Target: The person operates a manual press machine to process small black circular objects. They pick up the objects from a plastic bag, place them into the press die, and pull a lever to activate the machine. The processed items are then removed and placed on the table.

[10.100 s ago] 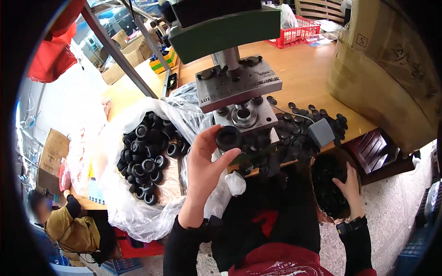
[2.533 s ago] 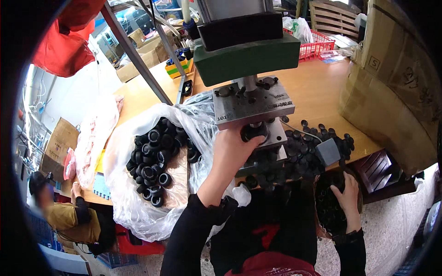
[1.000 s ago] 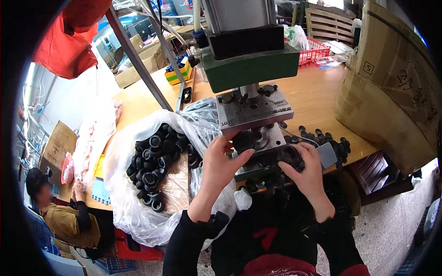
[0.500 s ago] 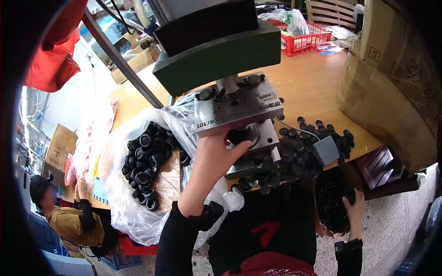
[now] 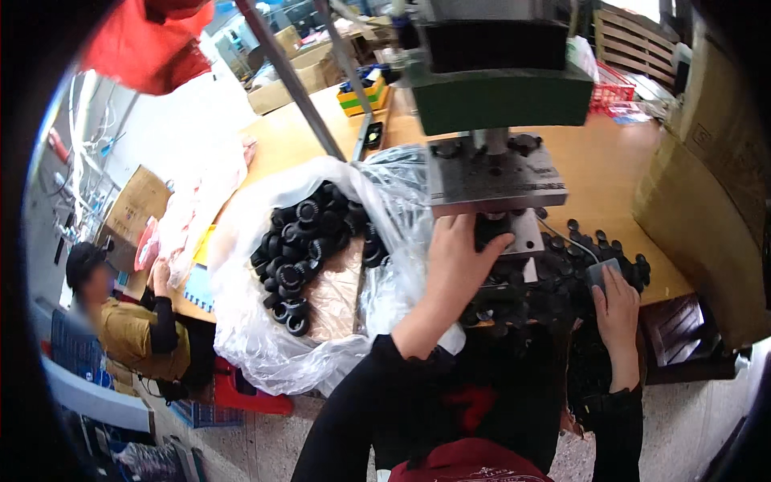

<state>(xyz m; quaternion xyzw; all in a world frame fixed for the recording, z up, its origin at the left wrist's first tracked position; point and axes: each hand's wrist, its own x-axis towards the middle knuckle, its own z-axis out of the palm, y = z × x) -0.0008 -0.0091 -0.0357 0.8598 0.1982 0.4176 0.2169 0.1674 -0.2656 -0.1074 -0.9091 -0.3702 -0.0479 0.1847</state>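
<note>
I have my left hand [image 5: 461,255] part-curled, pinching a black ring [image 5: 487,230] under the steel press plate [image 5: 494,180]. My right hand [image 5: 618,310] lies, fingers extended, on the grey cabled box [image 5: 595,275]; whether it grips, I can't tell.

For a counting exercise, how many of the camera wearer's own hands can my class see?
2: the left hand at the press, below its upper metal plate; the right hand on the gray box. Neither is fully hidden.

Above the left hand [image 5: 467,253], I'm seeing a dark-green press block [image 5: 506,103]; left of that grip, black rings [image 5: 291,277] are showing.
</note>
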